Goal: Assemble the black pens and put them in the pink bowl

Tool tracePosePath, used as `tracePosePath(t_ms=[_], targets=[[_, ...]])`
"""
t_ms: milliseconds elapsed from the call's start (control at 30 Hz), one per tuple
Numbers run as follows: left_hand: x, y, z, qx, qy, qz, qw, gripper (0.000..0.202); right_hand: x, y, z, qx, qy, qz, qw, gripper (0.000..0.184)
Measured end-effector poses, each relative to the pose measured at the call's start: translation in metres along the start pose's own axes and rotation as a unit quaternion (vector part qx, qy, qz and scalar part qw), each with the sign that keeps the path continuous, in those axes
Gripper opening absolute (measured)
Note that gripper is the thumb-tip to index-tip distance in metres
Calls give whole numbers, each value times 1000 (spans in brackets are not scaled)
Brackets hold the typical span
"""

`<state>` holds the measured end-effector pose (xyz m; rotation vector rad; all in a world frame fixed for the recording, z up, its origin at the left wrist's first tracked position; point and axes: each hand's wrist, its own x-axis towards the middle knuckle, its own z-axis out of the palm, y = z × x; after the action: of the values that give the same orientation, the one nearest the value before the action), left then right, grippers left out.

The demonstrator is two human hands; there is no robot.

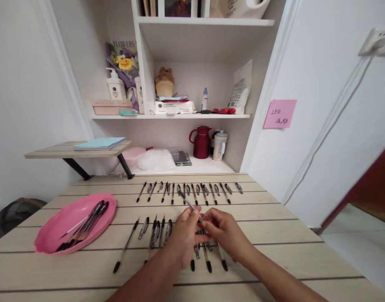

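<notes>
Tabletop: slatted pale-wood surface [274,260] in front of you; both your forearms reach in over its near edge.
Front row: uncapped pens [126,245] lie with their black ends toward you, loose clear pen caps [144,227] between several of them; your hands and left forearm hide part of this row.
Left hand: your left hand [186,237] is above the front row, thumb and fingers pinching the held pen.
Right hand: your right hand [225,230] is just beside the left, fingertips closed at the near end of the same pen; the exact contact is partly hidden.
Held pen: the held pen [188,202] slants between your hands, its dark far end up and to the left, toward the back row.
Tray: a pink oval tray [58,218] stands to your left, with a bundle of black pens [90,224] lying in it.
Back row: more uncapped pens [195,194] and caps lie in a line across the far part of the tabletop.
Riser: a small raised wooden shelf [54,150] at far left bears a light-blue notebook [100,143].
Cabinet: a red thermos jug [201,142] stands beside a lidded tumbler [219,147] behind the tabletop.
</notes>
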<state>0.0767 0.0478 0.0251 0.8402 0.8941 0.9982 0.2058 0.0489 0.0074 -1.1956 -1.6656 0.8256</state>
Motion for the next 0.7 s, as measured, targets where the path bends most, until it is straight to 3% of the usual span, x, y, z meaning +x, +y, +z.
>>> tracePosePath(t_ms=[67,133,200,233,300,367,533,700], targets=[[2,-2,-2,-37,7,8,999,23,2,-1,-5,-19,-32,0,999,14],[0,-2,-7,-52,17,-5,998,19,18,13,-29,-61,-13,21,998,15],[-4,-2,-13,-47,16,-28,998,17,41,38,-65,-173,112,76,976,18],[-6,-3,-15,-35,13,-37,999,17,52,52,-84,-249,177,134,943,19],[-8,-7,-19,6,17,-42,999,17,71,80,-117,-295,232,189,907,24],[-8,-11,-21,55,21,-49,997,18,82,104,-137,-315,253,223,887,33],[-9,-17,-19,133,4,-63,989,19,94,135,-136,-334,252,254,872,47],[-8,-20,-18,169,-9,-59,984,17,96,142,-132,-323,249,260,875,40]])
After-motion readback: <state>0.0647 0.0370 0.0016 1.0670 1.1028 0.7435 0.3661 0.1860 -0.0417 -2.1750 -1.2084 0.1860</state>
